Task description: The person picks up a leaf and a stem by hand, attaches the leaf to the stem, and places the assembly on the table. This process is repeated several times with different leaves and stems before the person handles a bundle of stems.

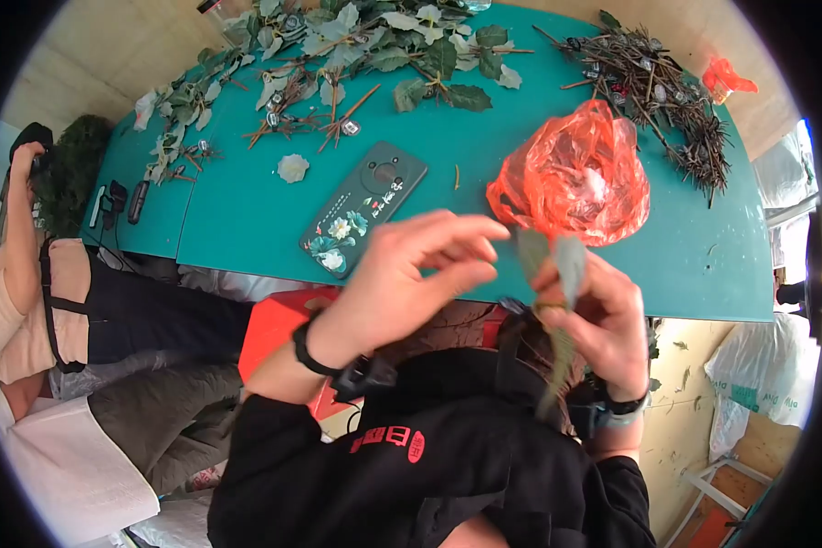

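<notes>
My right hand [599, 318] holds a small leafy sprig [570, 270] between thumb and fingers, upright near the table's front edge; it is slightly blurred. Left of it, my left hand [428, 274] has its fingers apart and holds nothing. Just beyond the sprig lies a crumpled red plastic bag [575, 178] with something whitish in it. A phone in a dark green case with a lotus pattern [363, 209] lies on the green table [240, 205] beyond my left forearm. A single pale leaf [293, 168] lies to the left of the phone.
Leafy branches [390, 55] spread along the back. Bare twigs with tags [657, 96] are heaped at back right, beside a small orange-red bag [728, 80]. Several small dark devices [137, 202] lie at the left. A co-worker's arm [20, 219] reaches towards dark greenery [75, 171].
</notes>
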Motion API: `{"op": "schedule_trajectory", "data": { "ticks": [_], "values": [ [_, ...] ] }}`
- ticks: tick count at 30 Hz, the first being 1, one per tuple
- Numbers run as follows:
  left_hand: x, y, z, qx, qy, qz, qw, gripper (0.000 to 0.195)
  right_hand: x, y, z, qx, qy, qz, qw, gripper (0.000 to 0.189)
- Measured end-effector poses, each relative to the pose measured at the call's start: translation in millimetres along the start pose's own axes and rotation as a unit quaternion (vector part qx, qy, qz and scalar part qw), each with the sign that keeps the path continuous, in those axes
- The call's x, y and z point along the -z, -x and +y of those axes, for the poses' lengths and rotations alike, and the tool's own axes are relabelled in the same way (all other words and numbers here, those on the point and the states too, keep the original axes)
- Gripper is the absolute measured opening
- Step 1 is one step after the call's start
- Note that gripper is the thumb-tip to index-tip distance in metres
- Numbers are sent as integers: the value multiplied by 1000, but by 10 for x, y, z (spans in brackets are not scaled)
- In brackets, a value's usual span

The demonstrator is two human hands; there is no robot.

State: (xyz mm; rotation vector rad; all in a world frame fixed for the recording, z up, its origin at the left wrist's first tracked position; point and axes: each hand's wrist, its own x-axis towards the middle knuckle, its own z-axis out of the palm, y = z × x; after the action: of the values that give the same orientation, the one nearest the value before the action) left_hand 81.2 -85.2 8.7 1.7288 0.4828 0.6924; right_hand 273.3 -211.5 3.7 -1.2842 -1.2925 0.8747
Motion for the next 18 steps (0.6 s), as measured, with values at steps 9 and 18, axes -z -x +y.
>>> {"op": "schedule_trajectory", "data": {
  "ticks": [9,18],
  "values": [
    [1445,-1030,114,-37,-492,98,864,19,1093,1220,211,-142,73,82,984,20],
    [1387,-2131,-638,3,-432,-78,898,30,1753,2092,821,-349,240,166,891,28]
  ]
}}
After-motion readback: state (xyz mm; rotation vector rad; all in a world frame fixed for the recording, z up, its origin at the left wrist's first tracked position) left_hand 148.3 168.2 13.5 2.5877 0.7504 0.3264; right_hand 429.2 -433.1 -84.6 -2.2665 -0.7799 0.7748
